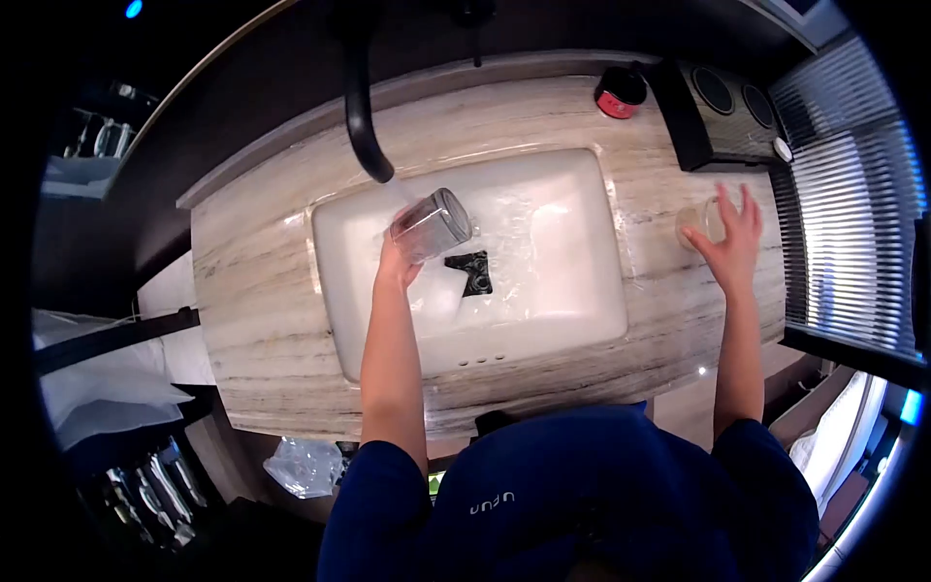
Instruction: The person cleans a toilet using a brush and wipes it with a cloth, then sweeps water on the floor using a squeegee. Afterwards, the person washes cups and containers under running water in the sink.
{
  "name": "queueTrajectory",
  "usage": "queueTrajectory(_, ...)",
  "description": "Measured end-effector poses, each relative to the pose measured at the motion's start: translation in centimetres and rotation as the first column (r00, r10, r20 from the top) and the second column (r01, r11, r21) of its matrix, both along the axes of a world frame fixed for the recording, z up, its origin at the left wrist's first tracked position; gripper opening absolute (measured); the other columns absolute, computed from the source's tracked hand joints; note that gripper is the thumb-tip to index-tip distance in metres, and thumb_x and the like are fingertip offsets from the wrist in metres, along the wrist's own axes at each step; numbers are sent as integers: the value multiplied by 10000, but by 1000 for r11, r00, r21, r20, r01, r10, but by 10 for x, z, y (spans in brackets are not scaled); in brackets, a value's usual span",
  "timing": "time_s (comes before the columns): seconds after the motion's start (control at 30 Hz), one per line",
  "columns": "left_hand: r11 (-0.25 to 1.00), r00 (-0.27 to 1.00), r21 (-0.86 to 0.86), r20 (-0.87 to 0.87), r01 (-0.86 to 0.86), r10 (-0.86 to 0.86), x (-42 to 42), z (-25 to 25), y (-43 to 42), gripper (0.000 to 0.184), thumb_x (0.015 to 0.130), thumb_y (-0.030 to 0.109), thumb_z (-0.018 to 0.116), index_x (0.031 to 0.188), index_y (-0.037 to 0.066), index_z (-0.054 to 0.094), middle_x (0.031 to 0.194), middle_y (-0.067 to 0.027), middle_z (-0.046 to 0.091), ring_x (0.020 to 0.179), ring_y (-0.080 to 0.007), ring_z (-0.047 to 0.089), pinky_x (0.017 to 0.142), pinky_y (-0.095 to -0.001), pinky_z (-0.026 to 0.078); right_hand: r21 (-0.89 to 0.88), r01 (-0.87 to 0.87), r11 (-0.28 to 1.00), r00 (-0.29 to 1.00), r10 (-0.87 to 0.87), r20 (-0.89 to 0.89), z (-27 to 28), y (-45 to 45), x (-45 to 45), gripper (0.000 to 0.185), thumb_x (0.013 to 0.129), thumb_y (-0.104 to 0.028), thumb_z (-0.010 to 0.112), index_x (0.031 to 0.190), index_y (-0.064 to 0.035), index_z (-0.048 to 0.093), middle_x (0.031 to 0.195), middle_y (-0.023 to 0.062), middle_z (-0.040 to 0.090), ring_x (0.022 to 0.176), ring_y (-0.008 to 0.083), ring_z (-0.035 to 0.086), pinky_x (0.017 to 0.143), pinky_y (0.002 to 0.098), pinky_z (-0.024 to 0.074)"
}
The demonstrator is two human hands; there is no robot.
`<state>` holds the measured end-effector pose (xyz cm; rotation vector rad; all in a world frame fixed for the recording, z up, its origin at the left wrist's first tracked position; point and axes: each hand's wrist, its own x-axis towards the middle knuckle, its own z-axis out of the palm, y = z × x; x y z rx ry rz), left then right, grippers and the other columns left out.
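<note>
My left hand (400, 264) is closed around a clear drinking glass (433, 227), tilted on its side over the white sink (572, 315), just below the spout of the black faucet (364, 136). Wet streaks and splashes show in the basin around the dark drain (475, 273). On the counter right of the sink, my right hand (733, 242) has its thumb and fingers spread beside a second clear glass (700, 227). Whether the fingers touch that glass I cannot tell.
At the back right of the marble-patterned counter (262, 291) stand a black and red jar (620, 93) and a black box-shaped device (722, 112) with round discs. A ribbed panel (849, 184) borders the right side. Clear plastic (305, 468) lies below the counter at left.
</note>
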<state>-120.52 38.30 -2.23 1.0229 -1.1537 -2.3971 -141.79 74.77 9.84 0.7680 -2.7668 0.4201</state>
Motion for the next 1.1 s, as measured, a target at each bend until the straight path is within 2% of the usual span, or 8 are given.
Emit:
queueTrajectory(0.07, 999, 998, 50, -62, -6, 9, -4, -7, -2, 324, 736, 21, 521, 1058, 51, 489, 886, -59, 551, 764, -157, 551, 642, -294, 489, -91, -75, 993, 970, 52, -237, 13, -23, 17, 582, 635, -269, 664, 1160, -139, 449, 1136, 114, 421, 1045, 293, 384, 872, 397, 323)
queueTrajectory(0.17, 982, 991, 179, -127, 54, -31, -9, -15, 3, 325, 722, 29, 537, 1042, 53, 485, 912, -54, 543, 787, -160, 548, 662, -306, 490, -437, -443, 782, 748, 592, 301, 5, -99, 73, 632, 640, -235, 677, 1192, -94, 402, 1192, 140, 349, 1118, 302, 320, 937, 402, 255)
queueTrajectory(0.4, 955, 965, -177, 151, 238, -212, -8, -11, 27, 261, 818, 235, 509, 974, 26, 484, 882, -64, 552, 774, -170, 541, 678, -273, 431, -521, 499, 692, 11, 596, 803, -71, -216, 109, 731, 601, -152, 710, 1218, -206, 322, 1099, 57, 397, 923, 199, 475, 576, 272, 477)
queueTrajectory(0.47, 557, 781, -575, 572, 599, -249, 11, -24, 20, 387, 826, 283, 472, 1068, -9, 395, 858, -99, 543, 807, -187, 532, 691, -307, 444, -482, 536, 694, 25, 557, 830, -84, -218, 96, 656, 628, -165, 671, 1198, -220, 350, 1037, 47, 470, 877, 194, 492, 576, 288, 464)
queueTrajectory(0.57, 160, 61, -32, 982, 987, -179, 38, -11, 44, 878, 607, 545, 626, 1123, -87, 302, 1146, -262, 407, 1023, -360, 460, 847, -400, 378, -335, 677, 655, -66, 508, 859, -115, -229, 87, 641, 643, -240, 634, 1220, -241, 355, 1054, 55, 491, 858, 217, 505, 566, 345, 426)
queueTrajectory(0.8, 857, 658, -103, 688, 505, -305, 60, -54, 39, 375, 554, 142, 678, 850, -33, 528, 723, -123, 579, 670, -236, 563, 633, -308, 438, -84, 786, 612, -395, 603, 694, -172, -254, 109, 511, 681, -372, 596, 1147, -261, 417, 1034, 4, 485, 880, 205, 458, 575, 339, 395)
queueTrajectory(1.0, 605, 714, -661, 669, 444, 206, 60, 17, 21, 361, 564, 75, 632, 914, 79, 544, 817, -121, 582, 713, -267, 551, 634, -312, 435, -84, 761, 644, -483, 648, 589, -183, -263, 93, 395, 712, -444, 530, 990, -167, 483, 914, 54, 539, 735, 254, 519, 508, 289, 394)
queueTrajectory(1.1, -123, 847, -840, 513, 529, 140, 40, 47, 14, 448, 576, 69, 613, 1012, 148, 546, 989, -112, 558, 856, -242, 506, 734, -363, 392, -73, 677, 732, -521, 548, 654, -189, -261, 88, 365, 685, -401, 581, 985, -219, 481, 946, 41, 526, 810, 243, 506, 543, 336, 388)
